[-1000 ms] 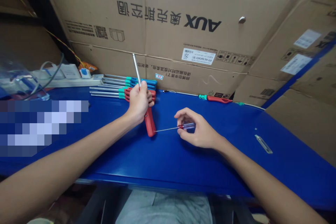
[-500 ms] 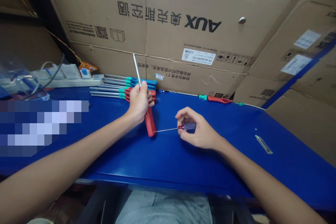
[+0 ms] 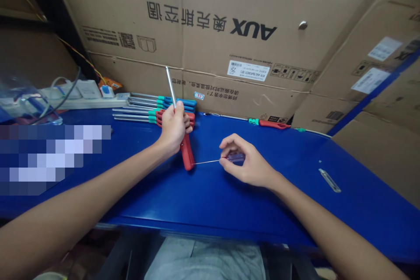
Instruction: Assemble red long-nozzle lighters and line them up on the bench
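My left hand [image 3: 175, 129] is wrapped round a long-nosed lighter [image 3: 187, 155], which has a red handle and a metal tube. The tube points up and away, and the handle's butt end hangs towards me. Between the thumb and fingers of my right hand [image 3: 251, 164] is a screwdriver [image 3: 235, 158] with a clear purplish handle. Its thin shaft runs left, and the tip meets the butt end of the red handle. Whether the tip sits in a screw or a hole is too small to tell. Behind my left hand lies a stack of similar lighters [image 3: 144, 107] with red and blue handles.
Cardboard panels [image 3: 210, 52] wall the back of the blue table [image 3: 210, 201]. A power strip [image 3: 111, 100] with plugs is at back left. Another red-handled lighter [image 3: 274, 124] lies along the back. A small clear plastic piece [image 3: 329, 180] lies at right.
The fingertips of my right hand have shifted slightly left along the screwdriver, now covering its red collar. My left hand and the lighter have stayed almost still.
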`<act>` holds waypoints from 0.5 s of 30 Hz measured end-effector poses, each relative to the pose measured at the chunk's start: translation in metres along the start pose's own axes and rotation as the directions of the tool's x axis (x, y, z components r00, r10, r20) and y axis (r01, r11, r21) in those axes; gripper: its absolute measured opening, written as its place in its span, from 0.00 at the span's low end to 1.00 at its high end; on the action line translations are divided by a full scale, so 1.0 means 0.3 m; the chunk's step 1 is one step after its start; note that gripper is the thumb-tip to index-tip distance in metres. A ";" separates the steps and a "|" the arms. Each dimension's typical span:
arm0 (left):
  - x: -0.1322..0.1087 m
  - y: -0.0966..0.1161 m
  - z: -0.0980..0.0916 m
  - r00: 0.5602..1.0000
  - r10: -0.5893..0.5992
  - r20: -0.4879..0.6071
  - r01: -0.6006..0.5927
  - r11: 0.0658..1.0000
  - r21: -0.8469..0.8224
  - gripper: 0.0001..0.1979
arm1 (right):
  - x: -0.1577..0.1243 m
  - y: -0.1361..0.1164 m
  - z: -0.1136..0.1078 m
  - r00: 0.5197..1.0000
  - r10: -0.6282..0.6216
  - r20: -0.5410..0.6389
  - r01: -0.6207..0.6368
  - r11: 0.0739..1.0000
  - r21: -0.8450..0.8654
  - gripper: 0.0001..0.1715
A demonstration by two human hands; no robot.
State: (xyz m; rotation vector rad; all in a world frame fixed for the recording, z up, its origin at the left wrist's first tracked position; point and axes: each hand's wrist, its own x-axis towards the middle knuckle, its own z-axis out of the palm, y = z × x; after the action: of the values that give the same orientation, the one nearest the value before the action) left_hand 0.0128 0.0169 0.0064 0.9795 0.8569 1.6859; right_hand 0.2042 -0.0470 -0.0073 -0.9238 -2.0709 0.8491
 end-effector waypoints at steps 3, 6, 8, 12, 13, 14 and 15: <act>-0.001 0.000 0.000 1.000 -0.006 0.006 0.006 1.000 0.002 0.20 | 0.001 0.001 0.001 0.999 0.034 0.001 -0.034 0.999 -0.005 0.12; -0.002 0.000 0.000 1.000 -0.006 0.009 0.006 1.000 0.002 0.19 | 0.001 0.000 0.000 1.000 -0.014 0.005 0.014 0.999 -0.039 0.15; -0.002 0.000 0.001 1.000 -0.008 0.004 0.008 1.000 0.007 0.18 | 0.000 0.000 -0.001 0.999 -0.043 -0.003 0.043 0.998 -0.043 0.17; 0.000 0.000 0.001 1.000 -0.009 0.007 0.009 1.000 -0.002 0.19 | 0.001 0.001 -0.001 0.999 -0.014 -0.032 0.013 1.000 -0.009 0.15; 0.001 -0.001 0.001 1.000 -0.008 0.009 0.008 1.000 -0.006 0.19 | 0.002 0.001 0.000 0.999 0.010 -0.039 -0.011 1.000 -0.003 0.14; 0.001 -0.001 0.001 1.000 -0.010 0.013 0.010 1.000 -0.009 0.19 | 0.002 0.002 0.000 0.999 0.032 -0.044 -0.032 0.999 -0.001 0.13; 0.001 -0.002 0.001 1.000 -0.011 0.016 0.012 1.000 -0.011 0.19 | 0.003 0.002 0.000 0.998 0.043 -0.041 -0.043 0.999 0.001 0.13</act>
State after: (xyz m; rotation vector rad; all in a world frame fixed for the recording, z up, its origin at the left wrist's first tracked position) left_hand 0.0131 0.0174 0.0062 0.9777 0.8402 1.6691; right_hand 0.2040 -0.0461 -0.0076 -0.9810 -2.0225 0.8459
